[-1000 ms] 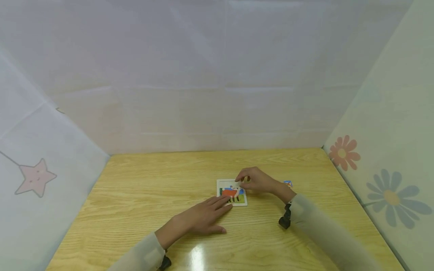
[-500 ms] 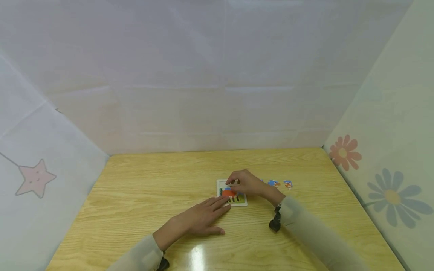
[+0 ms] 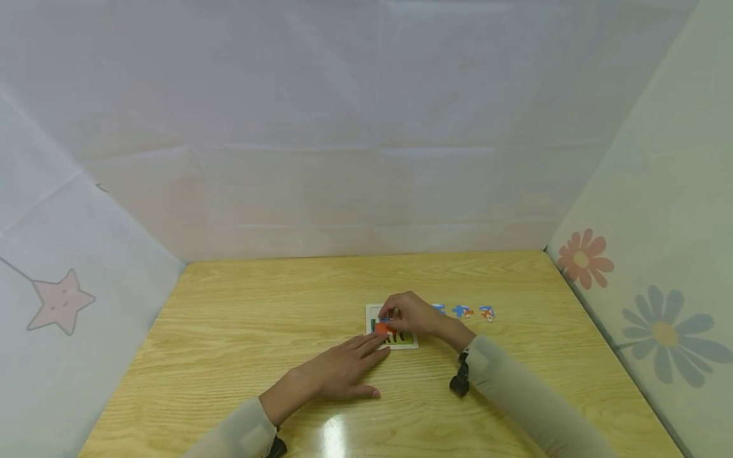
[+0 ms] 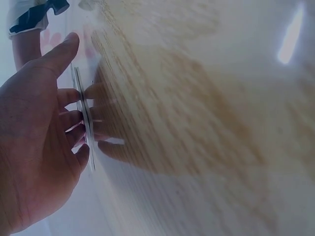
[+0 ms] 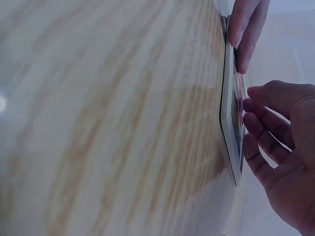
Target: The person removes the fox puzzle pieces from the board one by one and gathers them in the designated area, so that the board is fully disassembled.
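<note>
Puzzle board [image 3: 369,315], mid-width on the worktop [image 3: 258,305]: nearly square, far side parallel to the back edge; pale rim, red-and-green picture. Left hand [image 3: 343,369], fingers straight, on its near-left corner; right hand [image 3: 415,315] bent above, pinch indeterminable. Wrist views: board edge-on, thin. Head view alone: loose pieces [image 3: 462,312], right.

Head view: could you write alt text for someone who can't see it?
A person's left hand touches a framed puzzle on a wooden table while the right hand bends over it. Loose puzzle pieces lie to the right.
</note>
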`<state>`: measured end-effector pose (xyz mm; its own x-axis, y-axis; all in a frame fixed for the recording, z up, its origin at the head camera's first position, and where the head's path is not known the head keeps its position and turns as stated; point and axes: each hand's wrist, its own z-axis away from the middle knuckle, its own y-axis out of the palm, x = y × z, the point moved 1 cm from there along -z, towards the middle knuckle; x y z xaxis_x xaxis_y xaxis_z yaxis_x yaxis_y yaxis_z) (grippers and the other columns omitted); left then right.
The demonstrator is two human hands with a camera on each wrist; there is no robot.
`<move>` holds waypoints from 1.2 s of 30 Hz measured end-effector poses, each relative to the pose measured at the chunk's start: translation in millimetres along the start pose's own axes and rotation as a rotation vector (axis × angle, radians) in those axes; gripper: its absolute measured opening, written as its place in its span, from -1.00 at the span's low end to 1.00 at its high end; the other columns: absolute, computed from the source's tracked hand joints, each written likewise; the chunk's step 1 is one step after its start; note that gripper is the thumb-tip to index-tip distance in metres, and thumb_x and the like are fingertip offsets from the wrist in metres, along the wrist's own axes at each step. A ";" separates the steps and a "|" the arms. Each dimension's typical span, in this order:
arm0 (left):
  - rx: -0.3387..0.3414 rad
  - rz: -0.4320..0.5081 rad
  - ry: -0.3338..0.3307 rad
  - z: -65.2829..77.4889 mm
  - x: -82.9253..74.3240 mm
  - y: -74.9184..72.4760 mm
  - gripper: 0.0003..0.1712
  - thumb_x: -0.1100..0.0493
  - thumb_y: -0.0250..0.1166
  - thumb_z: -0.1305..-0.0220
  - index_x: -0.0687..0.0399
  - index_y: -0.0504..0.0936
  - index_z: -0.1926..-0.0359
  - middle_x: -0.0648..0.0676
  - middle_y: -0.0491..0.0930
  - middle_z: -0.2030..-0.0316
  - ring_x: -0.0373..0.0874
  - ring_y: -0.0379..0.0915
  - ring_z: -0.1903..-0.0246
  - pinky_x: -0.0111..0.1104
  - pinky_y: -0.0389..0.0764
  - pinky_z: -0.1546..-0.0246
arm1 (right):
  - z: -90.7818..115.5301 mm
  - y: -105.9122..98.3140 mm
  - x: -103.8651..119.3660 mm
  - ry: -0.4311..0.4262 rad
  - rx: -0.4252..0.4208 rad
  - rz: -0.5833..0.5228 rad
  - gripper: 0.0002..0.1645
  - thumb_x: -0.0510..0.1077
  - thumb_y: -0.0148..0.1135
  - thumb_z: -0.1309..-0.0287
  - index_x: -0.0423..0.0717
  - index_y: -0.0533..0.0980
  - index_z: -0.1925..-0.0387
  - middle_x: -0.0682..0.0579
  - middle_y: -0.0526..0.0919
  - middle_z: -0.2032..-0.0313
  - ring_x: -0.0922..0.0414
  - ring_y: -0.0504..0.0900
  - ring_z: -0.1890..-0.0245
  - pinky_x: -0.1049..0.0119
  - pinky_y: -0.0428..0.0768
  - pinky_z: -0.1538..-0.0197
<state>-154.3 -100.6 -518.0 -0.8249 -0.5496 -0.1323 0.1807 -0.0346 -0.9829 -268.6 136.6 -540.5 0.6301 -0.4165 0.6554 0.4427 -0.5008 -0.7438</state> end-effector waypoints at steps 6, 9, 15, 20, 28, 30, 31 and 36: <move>0.003 -0.001 0.005 -1.1 0.7 0.1 -0.02 -0.44 0.03 -0.54 0.07 0.14 -0.68 0.17 -0.08 -0.70 0.09 -0.05 -0.65 -0.04 0.22 -0.58 | 1.1 -0.5 3.1 0.005 0.006 -0.035 -0.82 -0.29 0.39 -0.38 -0.15 0.75 0.03 0.01 0.77 0.10 0.22 0.74 0.18 0.36 0.73 0.09; 0.008 -0.011 0.007 -1.0 1.4 0.7 -0.02 -0.44 0.02 -0.55 0.07 0.13 -0.69 0.16 -0.09 -0.70 0.06 -0.08 -0.66 -0.05 0.19 -0.60 | 1.1 0.4 2.8 0.010 0.007 -0.038 -0.82 -0.29 0.39 -0.37 -0.13 0.76 0.04 0.03 0.76 0.09 0.23 0.73 0.17 0.36 0.73 0.08; 0.001 -0.020 0.018 -0.2 2.5 0.7 -0.03 -0.43 0.00 -0.57 0.09 0.13 -0.68 0.17 -0.08 -0.70 0.04 -0.08 -0.66 -0.05 0.20 -0.59 | 0.8 2.2 -0.4 0.011 0.010 -0.032 -0.82 -0.28 0.39 -0.38 -0.07 0.76 0.05 0.07 0.73 0.09 0.25 0.70 0.17 0.36 0.72 0.08; 0.006 0.002 0.023 -0.8 2.5 -0.7 -0.03 -0.40 0.03 -0.57 0.11 0.12 -0.68 0.19 -0.10 -0.70 0.07 -0.09 -0.66 -0.03 0.20 -0.59 | 0.7 2.1 -1.0 -0.012 0.000 -0.023 -0.82 -0.29 0.42 -0.35 -0.08 0.78 0.07 0.06 0.72 0.11 0.24 0.67 0.21 0.38 0.70 0.14; 0.007 0.022 0.029 -0.6 2.4 -3.2 -0.03 -0.40 0.04 -0.57 0.13 0.13 -0.68 0.20 -0.08 -0.70 0.09 -0.09 -0.66 0.00 0.21 -0.58 | -0.4 2.7 -2.7 -0.037 -0.009 0.016 -0.83 -0.28 0.45 -0.32 -0.07 0.79 0.08 0.07 0.71 0.11 0.25 0.64 0.25 0.40 0.67 0.18; 0.008 0.016 0.029 -0.7 2.7 -2.5 -0.03 -0.40 0.03 -0.57 0.12 0.12 -0.68 0.19 -0.09 -0.70 0.08 -0.10 -0.66 -0.01 0.20 -0.59 | -0.3 2.9 -2.9 -0.043 -0.012 0.016 -0.83 -0.28 0.45 -0.32 -0.08 0.79 0.08 0.07 0.71 0.11 0.25 0.65 0.25 0.40 0.67 0.18; 0.008 0.011 0.029 -0.7 2.8 -2.1 -0.03 -0.41 0.02 -0.57 0.12 0.12 -0.68 0.19 -0.10 -0.70 0.08 -0.10 -0.66 -0.01 0.21 -0.59 | -0.4 3.2 -3.1 -0.046 -0.013 0.014 -0.83 -0.28 0.46 -0.32 -0.09 0.79 0.08 0.07 0.71 0.12 0.24 0.65 0.24 0.40 0.68 0.17; 0.011 0.001 0.026 -0.7 3.2 -0.6 -0.03 -0.42 0.01 -0.57 0.10 0.12 -0.68 0.18 -0.10 -0.70 0.07 -0.09 -0.66 -0.02 0.22 -0.58 | -0.8 4.4 -4.6 -0.057 -0.019 0.008 -0.82 -0.29 0.46 -0.31 -0.11 0.79 0.07 0.06 0.71 0.11 0.23 0.69 0.19 0.39 0.71 0.12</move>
<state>-157.5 -101.7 -518.0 -0.8385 -0.5275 -0.1366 0.1871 -0.0431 -0.9814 -270.1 135.7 -546.7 0.6690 -0.3769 0.6406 0.4258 -0.5120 -0.7460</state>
